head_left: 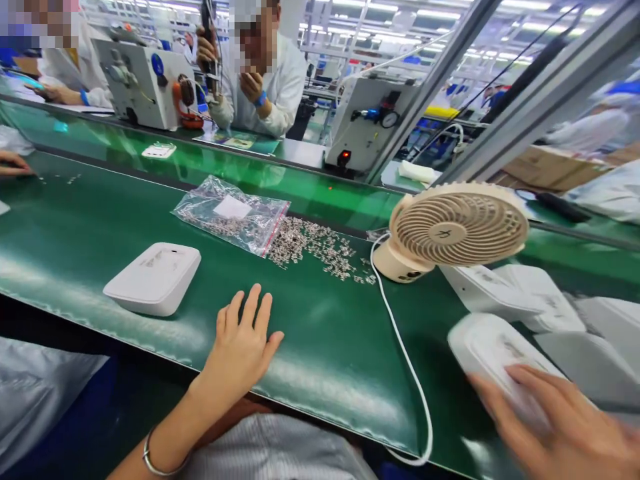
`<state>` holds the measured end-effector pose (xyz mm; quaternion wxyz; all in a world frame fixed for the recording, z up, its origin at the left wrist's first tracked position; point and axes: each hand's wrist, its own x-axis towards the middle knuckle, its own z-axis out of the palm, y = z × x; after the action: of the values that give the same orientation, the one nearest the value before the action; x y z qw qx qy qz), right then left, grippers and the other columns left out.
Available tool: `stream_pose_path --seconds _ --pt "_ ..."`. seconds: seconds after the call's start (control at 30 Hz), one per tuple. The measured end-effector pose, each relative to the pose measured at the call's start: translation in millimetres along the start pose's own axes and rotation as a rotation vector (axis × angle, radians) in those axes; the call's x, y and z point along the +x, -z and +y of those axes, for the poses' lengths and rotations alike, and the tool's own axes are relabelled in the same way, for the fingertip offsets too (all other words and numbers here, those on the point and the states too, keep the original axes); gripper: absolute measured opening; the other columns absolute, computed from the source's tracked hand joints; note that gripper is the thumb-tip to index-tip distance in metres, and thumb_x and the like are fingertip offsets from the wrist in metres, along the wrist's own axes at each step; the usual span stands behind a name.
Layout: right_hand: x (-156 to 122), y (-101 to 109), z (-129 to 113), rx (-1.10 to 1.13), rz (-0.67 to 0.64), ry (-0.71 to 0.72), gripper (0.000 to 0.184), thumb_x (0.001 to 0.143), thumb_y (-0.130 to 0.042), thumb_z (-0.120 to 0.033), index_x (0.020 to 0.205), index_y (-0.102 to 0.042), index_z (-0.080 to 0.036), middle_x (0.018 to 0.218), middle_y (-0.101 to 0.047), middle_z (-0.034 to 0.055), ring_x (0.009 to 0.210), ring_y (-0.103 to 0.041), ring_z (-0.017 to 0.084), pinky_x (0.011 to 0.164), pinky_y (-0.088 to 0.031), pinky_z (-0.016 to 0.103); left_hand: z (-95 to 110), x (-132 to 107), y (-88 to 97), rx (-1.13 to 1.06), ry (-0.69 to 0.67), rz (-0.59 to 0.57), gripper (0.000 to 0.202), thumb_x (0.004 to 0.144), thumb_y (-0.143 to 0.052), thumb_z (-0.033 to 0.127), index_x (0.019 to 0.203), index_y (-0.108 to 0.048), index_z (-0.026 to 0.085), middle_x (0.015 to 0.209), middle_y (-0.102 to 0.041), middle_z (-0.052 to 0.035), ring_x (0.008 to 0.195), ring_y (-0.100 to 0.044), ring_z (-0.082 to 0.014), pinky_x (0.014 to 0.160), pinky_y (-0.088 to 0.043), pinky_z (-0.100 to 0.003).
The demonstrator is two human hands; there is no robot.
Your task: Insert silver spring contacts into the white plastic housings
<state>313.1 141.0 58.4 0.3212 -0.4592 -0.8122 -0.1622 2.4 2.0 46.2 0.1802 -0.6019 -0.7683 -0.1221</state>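
My left hand [243, 340] lies flat on the green belt [100, 227], fingers spread, holding nothing. Just left of it sits a white plastic housing [154, 277]. My right hand [560, 420] at the lower right wraps its fingers over another white housing [493, 350], slightly blurred by motion. A pile of small metal screws [320, 250] lies beyond my left hand, spilling from a clear plastic bag [230, 213].
A beige desk fan [450, 230] stands right of the screws, its white cable [405, 353] running toward me. More white housings [525, 293] are stacked at right. Across the belt, a person in white works beside grey machines [145, 80]. Another person's hand [13, 163] rests at far left.
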Motion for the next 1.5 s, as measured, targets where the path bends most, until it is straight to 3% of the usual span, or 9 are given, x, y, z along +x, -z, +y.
stream_pose_path --seconds 0.1,0.23,0.33,0.53,0.63,0.93,1.1,1.27,1.5 --pt "14 8 -53 0.063 -0.018 0.403 0.020 0.089 -0.046 -0.035 0.097 -0.057 -0.021 0.091 -0.067 0.0126 0.077 -0.060 0.026 0.086 -0.030 0.051 3 -4 7.0 -0.075 -0.059 0.058 0.048 0.089 -0.041 0.030 0.133 -0.041 0.011 0.137 -0.042 -0.0131 0.116 -0.043 -0.0311 0.090 -0.040 -0.043" --pt "22 -1 -117 0.347 -0.195 0.646 0.018 0.091 -0.042 -0.020 0.099 -0.058 -0.018 0.101 -0.067 0.0060 0.097 -0.056 0.022 0.100 -0.021 0.047 -6 -15 19.4 -0.257 -0.225 -0.067 0.054 0.086 -0.042 0.021 0.139 -0.030 0.021 0.145 -0.029 -0.0121 0.123 -0.037 -0.0301 0.092 -0.040 -0.044" --pt "35 -13 -133 0.433 -0.264 0.778 0.021 0.092 -0.040 -0.020 0.103 -0.058 -0.015 0.115 -0.062 0.0088 0.101 -0.055 0.022 0.097 -0.028 0.043 -16 -25 24.6 -0.332 -0.272 -0.117 0.042 0.086 -0.045 0.024 0.128 -0.045 0.025 0.146 -0.027 -0.0113 0.126 -0.033 -0.0314 0.092 -0.040 -0.045" --pt "89 -63 -89 0.477 -0.090 0.381 0.016 0.087 -0.049 -0.022 0.095 -0.060 -0.013 0.096 -0.067 0.0118 0.088 -0.062 0.021 0.075 -0.047 0.032 0 -28 19.4 -0.308 -0.066 0.154 0.022 0.083 -0.052 0.037 0.088 -0.064 0.019 0.135 -0.043 -0.0174 0.122 -0.034 -0.0439 0.086 -0.033 -0.056" --pt "110 -92 -65 0.261 -0.246 0.214 0.019 0.083 -0.047 -0.013 0.094 -0.063 -0.011 0.091 -0.067 0.0129 0.084 -0.063 0.021 0.075 -0.048 0.032 12 -22 20.3 -0.371 -0.117 0.145 0.030 0.084 -0.049 0.040 0.102 -0.062 0.019 0.132 -0.047 -0.0169 0.122 -0.035 -0.0418 0.087 -0.032 -0.054" --pt "141 -126 -60 0.005 -0.639 0.215 0.018 0.066 -0.047 -0.001 0.064 -0.064 -0.008 0.071 -0.064 0.0174 0.074 -0.062 0.026 0.066 -0.043 0.031 -9 -25 36.8 -0.350 -0.158 0.026 0.042 0.079 -0.054 0.030 0.118 -0.055 0.017 0.141 -0.034 -0.0196 0.128 -0.024 -0.0454 0.090 -0.030 -0.057" --pt "141 -115 -75 0.038 -0.588 0.170 0.018 0.072 -0.045 -0.006 0.072 -0.063 -0.008 0.079 -0.063 0.0174 0.076 -0.060 0.027 0.068 -0.043 0.034 4 -22 29.1 -0.138 -0.079 0.164 0.025 0.079 -0.057 0.037 0.095 -0.064 0.021 0.137 -0.042 -0.0151 0.124 -0.028 -0.0478 0.091 -0.024 -0.061" --pt "112 -77 -106 0.557 -0.436 0.021 0.017 0.079 -0.045 -0.020 0.077 -0.060 -0.014 0.074 -0.062 0.0073 0.068 -0.057 0.018 0.066 -0.044 0.029 26 -9 16.6 -0.098 -0.074 0.236 0.029 0.081 -0.053 0.044 0.091 -0.063 0.019 0.136 -0.045 -0.0117 0.123 -0.034 -0.0416 0.096 -0.019 -0.055" --pt "78 -34 -152 1.414 -0.841 -0.057 0.012 0.075 -0.063 -0.032 0.078 -0.058 -0.020 0.070 -0.055 -0.0024 0.063 -0.049 0.011 0.059 -0.042 0.023 34 6 16.7 -0.144 -0.066 0.360 0.027 0.083 -0.051 0.029 0.108 -0.059 0.021 0.132 -0.049 -0.0108 0.120 -0.040 -0.0367 0.097 -0.019 -0.052"
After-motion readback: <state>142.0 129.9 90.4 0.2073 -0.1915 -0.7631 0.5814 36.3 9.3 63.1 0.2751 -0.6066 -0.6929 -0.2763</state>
